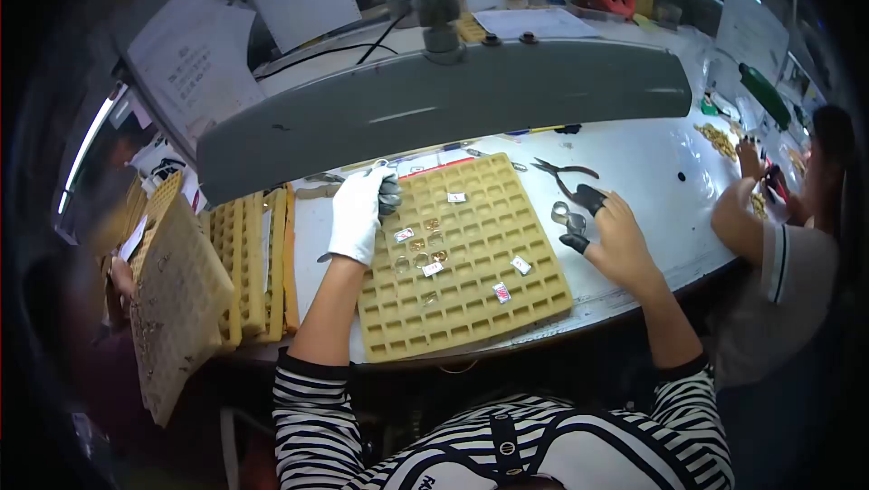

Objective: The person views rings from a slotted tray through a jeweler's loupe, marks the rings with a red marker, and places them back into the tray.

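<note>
My left hand (365,208), in a white glove, is closed at the upper left corner of a yellow compartment tray (471,318); a small shiny item (379,163) shows at its fingertips. Several tray compartments hold small gold-coloured pieces (439,256), with small labels (501,292) lying among them. To the right of the tray is my right hand (608,235), with black covers on thumb and finger. Those two fingers are apart, beside a small silver loupe-like object (568,217). Pliers (566,173) with dark handles lie just above that hand.
A grey lamp hood (444,92) spans the bench above the tray. More yellow trays (240,264) stand at the left, where another person's hand (121,277) holds one. At the right, a co-worker's arm (738,218) reaches toward gold-coloured pieces (717,140).
</note>
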Demonstrator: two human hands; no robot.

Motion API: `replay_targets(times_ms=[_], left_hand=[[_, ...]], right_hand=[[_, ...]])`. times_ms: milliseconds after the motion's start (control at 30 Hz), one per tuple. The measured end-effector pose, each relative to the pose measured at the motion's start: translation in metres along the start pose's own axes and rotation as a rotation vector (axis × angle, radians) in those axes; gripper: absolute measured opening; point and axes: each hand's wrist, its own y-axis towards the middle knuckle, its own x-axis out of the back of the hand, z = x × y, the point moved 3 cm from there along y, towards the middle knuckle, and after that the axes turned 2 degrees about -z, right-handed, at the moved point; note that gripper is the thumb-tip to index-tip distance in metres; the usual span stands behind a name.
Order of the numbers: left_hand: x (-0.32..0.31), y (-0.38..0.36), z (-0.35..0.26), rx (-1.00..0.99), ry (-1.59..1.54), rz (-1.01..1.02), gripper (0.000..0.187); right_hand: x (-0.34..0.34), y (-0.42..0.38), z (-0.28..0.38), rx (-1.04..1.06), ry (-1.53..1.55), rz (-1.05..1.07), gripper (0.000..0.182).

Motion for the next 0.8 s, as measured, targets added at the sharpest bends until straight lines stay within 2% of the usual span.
replay_targets(times_ms=[33,67,100,133,167,233,300,333,400,533,633,800], left_hand=[[0.008,0.003,0.001,0.010,-0.014,0.053,0.020],[0.007,0.001,0.004,-0.041,-0.019,-0.088,0.020],[0.007,-0.006,-0.003,-0.026,0.027,-0.059,0.020],[0.003,-0.018,-0.011,-0.033,0.042,-0.106,0.021],[0.010,-0.010,-0.003,-0.044,0.097,-0.131,0.020],[0.011,-0.016,-0.007,-0.075,0.020,-0.121,0.019],[0.016,-0.013,-0.009,-0.095,0.079,-0.155,0.017],[0.019,-0.008,-0.006,-0.083,-0.029,-0.111,0.017],[0.023,-0.006,-0.006,-0.098,0.058,-0.152,0.016],[0.034,-0.001,0.001,-0.148,0.122,-0.201,0.018],[0.035,0.001,0.000,-0.119,0.175,-0.188,0.018],[0.030,-0.003,-0.001,-0.101,0.286,-0.224,0.018]], right_hand=[[0.014,-0.004,0.011,-0.071,0.150,-0.061,0.027],[0.025,-0.008,0.023,-0.136,0.319,-0.106,0.028],[0.037,-0.011,0.030,-0.084,0.422,-0.189,0.025],[0.055,-0.015,0.045,-0.066,0.450,-0.292,0.019],[0.073,-0.022,0.054,-0.025,0.604,-0.380,0.017],[0.113,-0.040,0.086,0.182,0.719,-0.581,0.015],[0.148,-0.056,0.093,0.316,0.712,-0.646,0.013],[0.160,-0.062,0.101,0.448,0.698,-0.649,0.015],[0.178,-0.076,0.111,0.662,0.675,-0.602,0.021],[0.181,-0.097,0.129,0.521,0.475,-0.873,0.016],[0.179,-0.110,0.133,0.404,0.565,-1.076,0.017],[0.187,-0.127,0.116,0.447,0.804,-1.386,0.024]])
